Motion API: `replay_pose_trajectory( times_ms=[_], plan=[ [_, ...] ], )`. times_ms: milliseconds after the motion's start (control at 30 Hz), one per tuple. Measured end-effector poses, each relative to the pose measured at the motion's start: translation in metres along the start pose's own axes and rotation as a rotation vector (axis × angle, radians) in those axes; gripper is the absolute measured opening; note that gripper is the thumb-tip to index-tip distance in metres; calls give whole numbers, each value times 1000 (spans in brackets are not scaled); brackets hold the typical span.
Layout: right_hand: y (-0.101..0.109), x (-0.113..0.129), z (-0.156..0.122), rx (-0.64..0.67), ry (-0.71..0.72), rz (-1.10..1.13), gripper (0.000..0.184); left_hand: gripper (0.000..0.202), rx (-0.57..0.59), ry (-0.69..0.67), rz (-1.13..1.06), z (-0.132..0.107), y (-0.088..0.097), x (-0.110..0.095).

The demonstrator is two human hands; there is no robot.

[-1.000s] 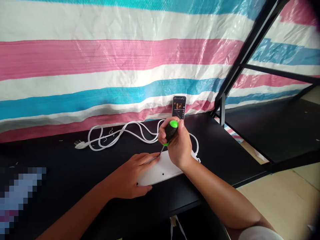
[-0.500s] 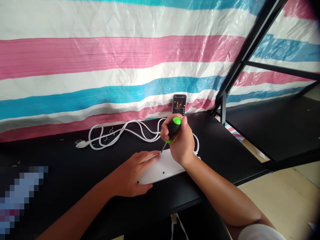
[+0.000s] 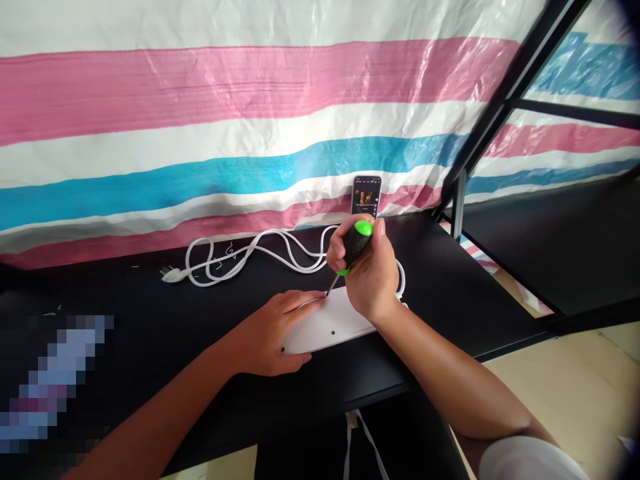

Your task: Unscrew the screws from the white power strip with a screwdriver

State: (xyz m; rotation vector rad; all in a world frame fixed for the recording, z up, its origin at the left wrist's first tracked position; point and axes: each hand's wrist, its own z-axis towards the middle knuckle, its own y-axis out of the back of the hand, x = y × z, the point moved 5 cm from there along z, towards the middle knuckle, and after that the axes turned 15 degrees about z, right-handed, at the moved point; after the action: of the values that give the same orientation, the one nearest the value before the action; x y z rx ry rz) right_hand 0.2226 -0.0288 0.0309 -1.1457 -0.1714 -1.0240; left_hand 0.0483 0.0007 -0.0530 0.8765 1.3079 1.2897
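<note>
Screwdriver [image 3: 358, 245] against white strip [image 3: 345, 321]

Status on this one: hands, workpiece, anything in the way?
Right hand gripping screwdriver, shaft angled down to white strip. Left hand holding its left end. White cable behind, clear of the shaft.

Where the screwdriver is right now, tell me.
In the head view, the screwdriver is just right of centre, held in the right grip, its tip down at the far edge of the white power strip, beside the left grip.
</note>
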Motion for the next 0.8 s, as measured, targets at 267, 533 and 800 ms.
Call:
replay_pose_trajectory(
  times_ms=[267, 533, 800],
  plan=[
    [0, -3, 0, 2, -7, 12, 45, 90, 1, 15, -7, 1, 1, 0],
    [0, -6, -3, -8, -35, 15, 45, 93, 12, 18, 2, 0, 0, 0],
    [0, -8, -4, -38, -63, -5, 45, 95, 24, -7, 20, 0, -1, 1]
  ],
)
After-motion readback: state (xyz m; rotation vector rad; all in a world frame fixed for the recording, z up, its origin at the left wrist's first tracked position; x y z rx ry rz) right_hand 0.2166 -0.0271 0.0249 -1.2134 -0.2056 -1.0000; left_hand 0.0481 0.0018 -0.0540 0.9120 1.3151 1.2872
